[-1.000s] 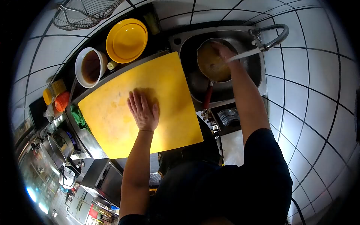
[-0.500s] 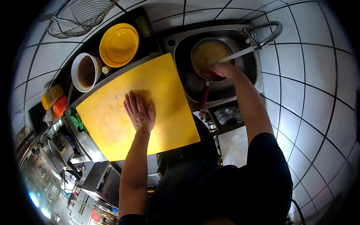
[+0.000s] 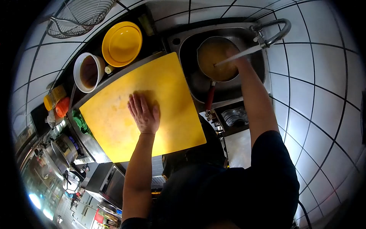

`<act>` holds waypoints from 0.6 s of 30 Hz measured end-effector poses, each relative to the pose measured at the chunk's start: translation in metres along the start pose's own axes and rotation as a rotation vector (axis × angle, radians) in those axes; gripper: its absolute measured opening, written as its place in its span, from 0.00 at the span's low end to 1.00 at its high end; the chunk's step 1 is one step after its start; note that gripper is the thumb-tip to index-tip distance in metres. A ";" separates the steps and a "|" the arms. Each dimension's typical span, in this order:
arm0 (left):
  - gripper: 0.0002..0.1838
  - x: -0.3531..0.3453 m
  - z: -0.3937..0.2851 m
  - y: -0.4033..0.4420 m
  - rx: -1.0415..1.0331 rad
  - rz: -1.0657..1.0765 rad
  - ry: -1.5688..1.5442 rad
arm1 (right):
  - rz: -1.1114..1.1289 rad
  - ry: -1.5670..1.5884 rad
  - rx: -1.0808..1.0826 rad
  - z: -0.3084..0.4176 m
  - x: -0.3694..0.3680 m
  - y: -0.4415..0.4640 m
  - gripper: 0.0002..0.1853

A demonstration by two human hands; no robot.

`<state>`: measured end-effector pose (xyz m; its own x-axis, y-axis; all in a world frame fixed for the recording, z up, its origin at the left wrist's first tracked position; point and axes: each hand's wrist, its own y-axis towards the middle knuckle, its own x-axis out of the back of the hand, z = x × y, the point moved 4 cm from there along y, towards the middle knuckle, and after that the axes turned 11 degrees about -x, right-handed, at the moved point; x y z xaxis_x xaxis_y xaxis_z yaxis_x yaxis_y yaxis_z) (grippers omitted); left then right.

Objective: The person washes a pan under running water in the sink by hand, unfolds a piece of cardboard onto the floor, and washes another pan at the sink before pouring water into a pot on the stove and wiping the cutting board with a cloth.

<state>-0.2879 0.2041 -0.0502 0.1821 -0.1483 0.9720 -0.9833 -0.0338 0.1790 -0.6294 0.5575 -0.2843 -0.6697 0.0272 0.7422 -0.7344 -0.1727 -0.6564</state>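
Note:
My left hand lies flat on a yellow cutting board, fingers stretched out, holding nothing. At the right, my right hand reaches into the far right side of a round pan with a red handle. Its fingers are smeared by motion and partly lost in the cloudy, yellowish-brown liquid. The pan sits in a metal sink. From the curved faucet a stream of water runs into the pan, close by my right hand.
Behind the board stand a yellow bowl and a white tub of dark brown liquid. A green cloth lies at the board's left edge. A wire basket hangs at upper left. Tiled wall borders the sink.
My right hand has moved from the near right part of the pan towards its far right side. My left hand stays flat on the board. The view has shifted slightly.

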 end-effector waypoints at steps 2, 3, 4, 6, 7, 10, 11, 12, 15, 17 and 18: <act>0.37 0.000 -0.002 0.000 -0.011 -0.011 0.003 | -0.096 -0.135 0.098 0.012 -0.007 0.015 0.24; 0.37 0.000 -0.002 0.000 -0.003 -0.002 0.002 | -0.152 -0.210 0.154 0.017 -0.010 0.019 0.24; 0.37 0.000 -0.002 0.001 0.005 0.007 0.003 | -0.176 -0.218 0.186 0.021 -0.014 0.023 0.24; 0.37 0.001 -0.002 0.002 0.006 0.013 0.004 | -0.229 -0.226 0.255 0.026 -0.025 0.026 0.24; 0.37 0.001 -0.002 0.002 0.001 0.011 0.004 | -0.067 0.133 0.139 0.045 -0.009 -0.004 0.24; 0.37 -0.001 -0.003 0.001 0.007 0.021 0.008 | 0.208 0.815 -0.056 0.077 0.014 -0.068 0.24; 0.37 -0.001 -0.002 0.001 0.013 0.025 0.013 | 0.231 0.771 0.020 0.076 0.003 -0.067 0.24; 0.37 -0.001 -0.003 0.002 0.010 0.025 0.012 | 0.266 0.584 0.088 0.078 -0.003 -0.067 0.24; 0.38 0.001 -0.003 0.002 0.010 0.032 0.014 | 0.343 -0.248 0.293 0.079 -0.019 -0.063 0.23; 0.38 0.000 -0.003 0.003 0.017 0.038 0.018 | 0.419 -0.031 0.250 0.059 -0.030 -0.068 0.22; 0.38 0.000 -0.003 0.003 0.014 0.031 0.017 | 0.456 0.079 0.229 0.049 -0.034 -0.073 0.22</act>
<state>-0.2906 0.2069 -0.0491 0.1509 -0.1324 0.9796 -0.9883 -0.0432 0.1464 -0.5480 0.5209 -0.2551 -0.9289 -0.0285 0.3693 -0.3289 -0.3950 -0.8578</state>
